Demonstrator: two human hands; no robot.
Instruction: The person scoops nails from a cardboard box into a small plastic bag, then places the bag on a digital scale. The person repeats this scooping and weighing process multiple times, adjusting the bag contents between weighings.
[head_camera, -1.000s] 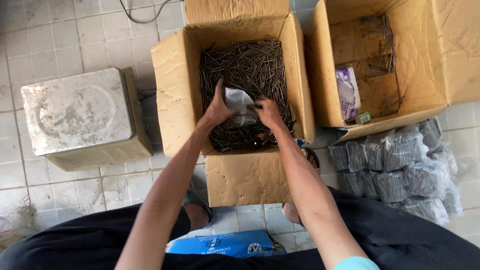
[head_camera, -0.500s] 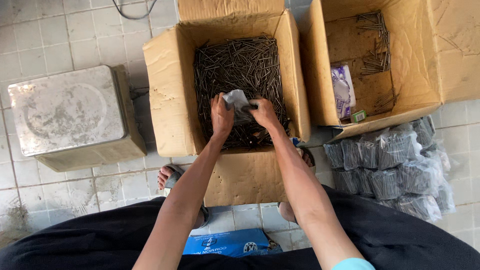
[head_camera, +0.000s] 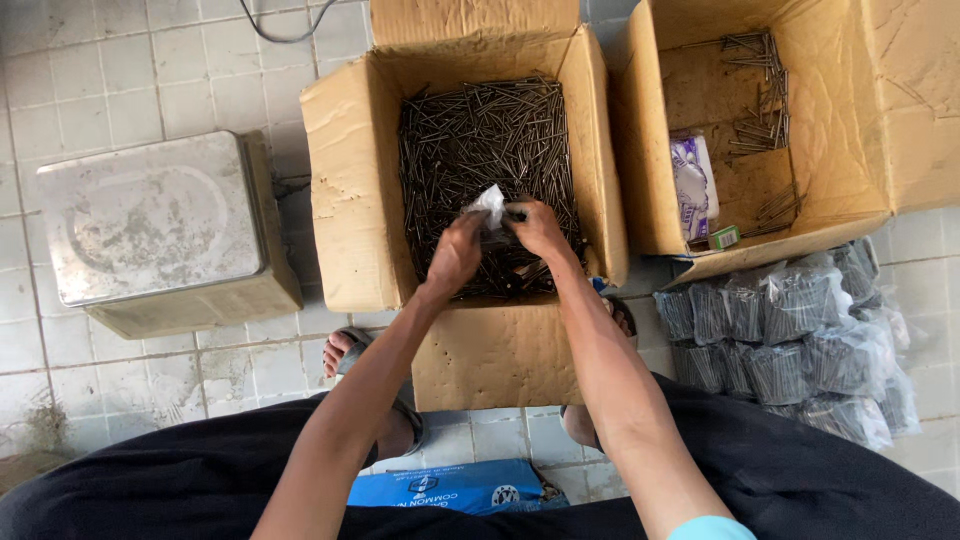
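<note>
**Both hands on a small plastic bag over the nail box**

Tiled floor (head_camera: 120, 90), grey-white, carries everything. Largest to smallest:

- Right cardboard box (head_camera: 850, 120): open, mostly bare inside. A few loose nails in the far corner and along the wall, a purple-white packet (head_camera: 692, 185) against the left wall, a small green box (head_camera: 724, 237) just beside it.
- Centre cardboard box (head_camera: 345, 170): open, flaps out, full of dark loose nails (head_camera: 480, 130). Sits directly in front of the person, touching the right box.
- Metal tin (head_camera: 150, 225): square, scuffed lid, on the floor left of the centre box, apart from it.
- Pile of bagged nails (head_camera: 790, 340): clear plastic bags, packed, stacked on the floor below the right box, near the person's right knee.
- Blue package (head_camera: 450, 487): flat on the floor between the legs, partly hidden.
- Sandalled foot (head_camera: 345, 350) shows under the left forearm.

Hands:
- Left hand (head_camera: 455, 255): over the near half of the centre box, fingers curled closed, gripping the small plastic bag (head_camera: 490, 205) from the left side.
- Right hand (head_camera: 540, 228): just beside the left, almost touching it, fingers pinched on the same bag from the right. Can't tell whether it also has nails in it; the palm is turned away.
- Bag is whitish, crumpled, sticking up between the two hands, just above the nail heap. Contents not visible.
</note>
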